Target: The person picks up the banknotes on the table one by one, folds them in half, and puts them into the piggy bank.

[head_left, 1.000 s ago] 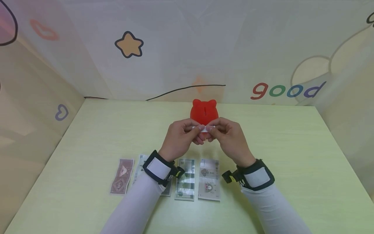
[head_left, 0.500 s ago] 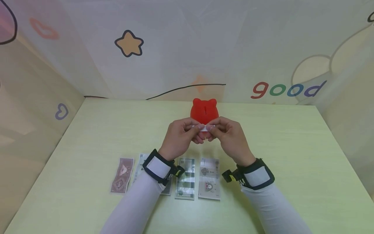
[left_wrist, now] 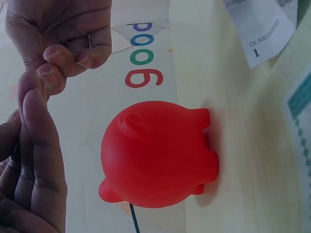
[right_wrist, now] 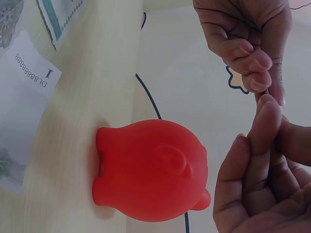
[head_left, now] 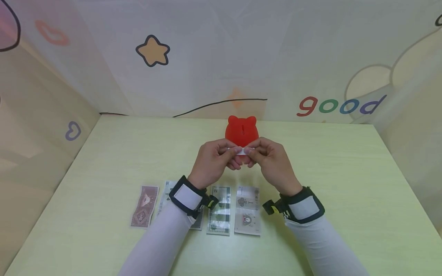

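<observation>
Pale desk [head_left: 345, 184], pig [head_left: 241, 131] near its far edge: I see no shift, left grip [head_left: 211, 160] and right grip [head_left: 275, 163] still pinching paper [head_left: 241, 152]; work seems paused.

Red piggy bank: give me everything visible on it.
The red piggy bank has a smooth, rounded, matte body that looks like plastic, with two small ears, a narrow dark slot on top and short stubby legs. It stands upright on the table, near the back wall. The left hand and right hand partly hide it in the head view; the wrist views show both clear of it.
</observation>
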The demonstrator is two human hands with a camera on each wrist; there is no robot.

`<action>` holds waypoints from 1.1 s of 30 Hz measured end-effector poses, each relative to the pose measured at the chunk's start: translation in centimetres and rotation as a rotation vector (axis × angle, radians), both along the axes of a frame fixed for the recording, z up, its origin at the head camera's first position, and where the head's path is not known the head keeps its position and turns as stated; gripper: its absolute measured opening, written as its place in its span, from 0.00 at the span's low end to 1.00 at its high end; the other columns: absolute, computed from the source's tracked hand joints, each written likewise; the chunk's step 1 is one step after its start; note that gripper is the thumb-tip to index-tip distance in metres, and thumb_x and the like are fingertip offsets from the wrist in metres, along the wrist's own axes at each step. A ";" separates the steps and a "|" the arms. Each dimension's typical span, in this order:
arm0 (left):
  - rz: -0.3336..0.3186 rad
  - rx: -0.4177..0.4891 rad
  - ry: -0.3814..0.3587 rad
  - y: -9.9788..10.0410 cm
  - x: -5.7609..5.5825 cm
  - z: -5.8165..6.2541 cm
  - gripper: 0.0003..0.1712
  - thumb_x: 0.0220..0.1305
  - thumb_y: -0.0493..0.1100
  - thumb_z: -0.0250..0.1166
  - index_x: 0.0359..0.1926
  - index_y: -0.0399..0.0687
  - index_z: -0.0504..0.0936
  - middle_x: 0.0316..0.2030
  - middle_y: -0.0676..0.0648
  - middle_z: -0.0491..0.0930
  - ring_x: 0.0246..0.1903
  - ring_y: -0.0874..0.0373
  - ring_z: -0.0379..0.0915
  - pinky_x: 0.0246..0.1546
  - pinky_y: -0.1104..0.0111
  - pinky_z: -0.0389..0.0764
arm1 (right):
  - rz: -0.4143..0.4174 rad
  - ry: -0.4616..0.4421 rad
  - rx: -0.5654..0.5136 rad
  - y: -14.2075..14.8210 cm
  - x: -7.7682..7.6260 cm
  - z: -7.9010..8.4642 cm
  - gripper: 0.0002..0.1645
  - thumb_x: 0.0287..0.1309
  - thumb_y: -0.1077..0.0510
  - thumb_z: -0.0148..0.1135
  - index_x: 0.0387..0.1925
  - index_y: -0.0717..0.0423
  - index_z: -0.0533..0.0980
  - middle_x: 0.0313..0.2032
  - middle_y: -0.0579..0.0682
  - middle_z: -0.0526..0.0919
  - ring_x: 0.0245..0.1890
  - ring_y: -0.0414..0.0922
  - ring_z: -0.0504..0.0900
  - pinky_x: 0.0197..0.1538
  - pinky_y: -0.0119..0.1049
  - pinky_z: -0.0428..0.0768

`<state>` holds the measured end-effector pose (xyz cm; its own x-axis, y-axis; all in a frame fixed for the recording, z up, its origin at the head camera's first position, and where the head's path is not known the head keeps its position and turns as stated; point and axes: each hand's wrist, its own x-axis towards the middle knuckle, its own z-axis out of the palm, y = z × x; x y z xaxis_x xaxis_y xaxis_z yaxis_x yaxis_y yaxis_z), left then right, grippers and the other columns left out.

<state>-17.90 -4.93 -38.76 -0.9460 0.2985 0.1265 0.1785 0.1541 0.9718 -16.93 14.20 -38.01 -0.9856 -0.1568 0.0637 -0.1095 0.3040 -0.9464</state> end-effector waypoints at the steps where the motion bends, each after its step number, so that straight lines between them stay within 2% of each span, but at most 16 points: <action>1: -0.001 -0.002 -0.001 0.0 0.0 0.0 0.08 0.71 0.38 0.66 0.46 0.38 0.86 0.31 0.41 0.89 0.29 0.47 0.89 0.35 0.64 0.90 | 0.000 -0.004 0.003 0.0 0.0 0.0 0.08 0.72 0.59 0.62 0.48 0.59 0.80 0.36 0.58 0.89 0.34 0.52 0.86 0.42 0.34 0.87; 9: 0.001 -0.017 -0.024 0.1 0.0 -0.1 0.08 0.72 0.39 0.66 0.47 0.39 0.86 0.30 0.42 0.89 0.28 0.52 0.88 0.36 0.65 0.90 | 0.010 -0.007 0.027 -0.1 0.0 -0.1 0.08 0.73 0.59 0.61 0.48 0.59 0.79 0.31 0.59 0.84 0.34 0.56 0.81 0.41 0.35 0.83; 15: 0.004 -0.006 -0.025 0.0 0.0 -0.2 0.08 0.72 0.40 0.66 0.46 0.40 0.86 0.30 0.43 0.89 0.29 0.48 0.89 0.37 0.65 0.90 | 0.031 -0.008 0.052 -0.2 -0.1 -0.3 0.10 0.74 0.56 0.60 0.51 0.56 0.78 0.38 0.59 0.85 0.37 0.57 0.83 0.44 0.38 0.85; 20: -0.010 -0.021 -0.016 0.1 0.0 -0.4 0.10 0.72 0.41 0.66 0.49 0.41 0.84 0.32 0.42 0.89 0.32 0.44 0.89 0.38 0.65 0.90 | 0.042 0.012 0.049 -0.2 -0.1 -0.4 0.10 0.73 0.59 0.61 0.52 0.57 0.77 0.42 0.58 0.86 0.39 0.58 0.85 0.47 0.43 0.87; 23: 0.012 -0.084 0.004 0.2 0.0 -0.4 0.13 0.73 0.45 0.66 0.53 0.45 0.82 0.36 0.44 0.90 0.36 0.42 0.88 0.40 0.64 0.89 | -0.010 0.025 0.064 -0.1 -0.1 -0.3 0.10 0.72 0.59 0.62 0.52 0.57 0.78 0.41 0.59 0.86 0.39 0.59 0.84 0.45 0.41 0.87; 27: 0.095 -0.221 0.075 0.2 0.1 -0.3 0.16 0.73 0.49 0.66 0.57 0.50 0.80 0.45 0.49 0.88 0.44 0.50 0.84 0.44 0.63 0.86 | -0.130 0.035 0.059 0.3 -0.3 -0.2 0.14 0.73 0.56 0.61 0.55 0.55 0.76 0.39 0.61 0.83 0.38 0.57 0.82 0.40 0.32 0.83; 29: 0.125 -0.282 0.119 0.2 0.0 -0.4 0.19 0.71 0.49 0.67 0.59 0.49 0.80 0.50 0.48 0.84 0.49 0.51 0.81 0.46 0.63 0.85 | -0.193 0.039 0.051 0.5 -0.5 -0.2 0.16 0.74 0.55 0.61 0.58 0.54 0.74 0.38 0.59 0.82 0.37 0.55 0.80 0.38 0.30 0.81; 33: 0.134 -0.376 0.193 0.3 0.0 -0.6 0.24 0.69 0.46 0.70 0.62 0.45 0.78 0.60 0.44 0.77 0.57 0.46 0.76 0.52 0.60 0.86 | -0.274 0.048 0.035 0.7 -0.7 -0.2 0.18 0.74 0.55 0.59 0.61 0.52 0.72 0.37 0.55 0.80 0.34 0.52 0.78 0.33 0.30 0.78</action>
